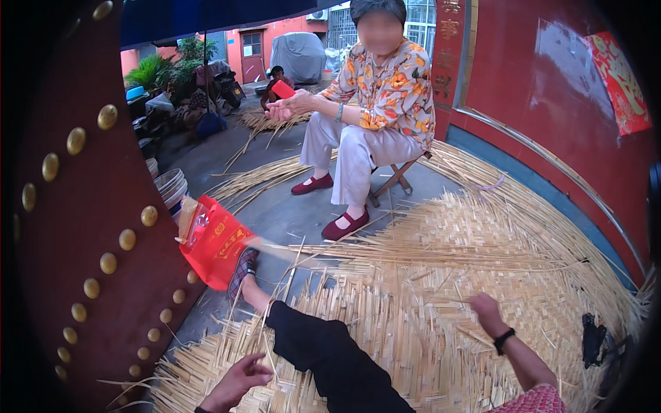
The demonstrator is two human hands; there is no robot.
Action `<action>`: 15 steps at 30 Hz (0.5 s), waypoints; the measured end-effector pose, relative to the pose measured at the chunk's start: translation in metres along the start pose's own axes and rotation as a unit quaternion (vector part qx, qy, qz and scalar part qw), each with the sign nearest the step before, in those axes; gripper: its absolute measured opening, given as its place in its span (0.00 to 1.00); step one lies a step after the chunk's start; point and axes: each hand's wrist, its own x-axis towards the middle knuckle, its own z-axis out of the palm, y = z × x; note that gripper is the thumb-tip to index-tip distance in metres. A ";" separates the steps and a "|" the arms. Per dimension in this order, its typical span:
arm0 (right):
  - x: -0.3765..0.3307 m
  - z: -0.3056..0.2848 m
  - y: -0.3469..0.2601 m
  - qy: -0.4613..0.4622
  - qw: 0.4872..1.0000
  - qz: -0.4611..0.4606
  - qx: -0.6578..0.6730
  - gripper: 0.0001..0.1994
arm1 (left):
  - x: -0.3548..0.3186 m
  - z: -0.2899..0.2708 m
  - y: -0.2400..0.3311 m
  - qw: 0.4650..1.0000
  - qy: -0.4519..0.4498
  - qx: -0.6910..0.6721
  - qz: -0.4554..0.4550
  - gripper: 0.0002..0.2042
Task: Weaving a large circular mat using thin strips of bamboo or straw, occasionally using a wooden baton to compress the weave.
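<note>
A large woven mat of pale split-reed strips [413,323] spreads over the ground around my outstretched leg. Low at the mat's left edge is my left hand [237,382], thumb and fingers apart, with nothing plainly in its grip; a loose strip stands close by its fingertips. Over the middle right of the mat, my right hand [487,313] is closed, and a thin reed strip [451,299] seems to run leftward from its fingers. Unwoven strip ends stick out along the mat's left side, and a bundle of long strips [441,253] lies across its far part.
Another person [385,89] sits on a folding stool [396,180] ahead, holding a red object [283,89]. A red bag [217,244] stands by my foot. A studded dark red door [96,206] borders the left; a black item [593,341] lies at the mat's right.
</note>
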 end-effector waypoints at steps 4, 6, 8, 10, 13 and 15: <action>0.132 0.060 -0.178 -0.042 0.963 -0.263 0.021 0.03 | 0.000 0.014 0.010 0.956 -0.003 -0.227 0.185 0.41; 0.179 0.080 -0.233 -0.007 0.939 -0.341 0.050 0.03 | 0.004 0.005 0.032 0.905 0.067 -0.310 0.285 0.21; 0.225 0.091 -0.280 0.003 0.924 -0.375 0.072 0.05 | -0.016 -0.027 0.045 0.865 0.186 -0.309 0.347 0.06; 0.256 0.107 -0.328 -0.042 0.901 -0.422 0.096 0.04 | -0.047 -0.058 0.024 0.823 0.268 -0.320 0.385 0.05; 0.252 0.144 -0.423 -0.242 0.852 -0.386 0.259 0.06 | -0.109 -0.083 -0.040 0.772 0.424 -0.331 0.338 0.04; 0.220 0.184 -0.458 -0.312 0.787 -0.401 0.350 0.11 | -0.116 -0.082 -0.068 0.771 0.473 -0.327 0.273 0.05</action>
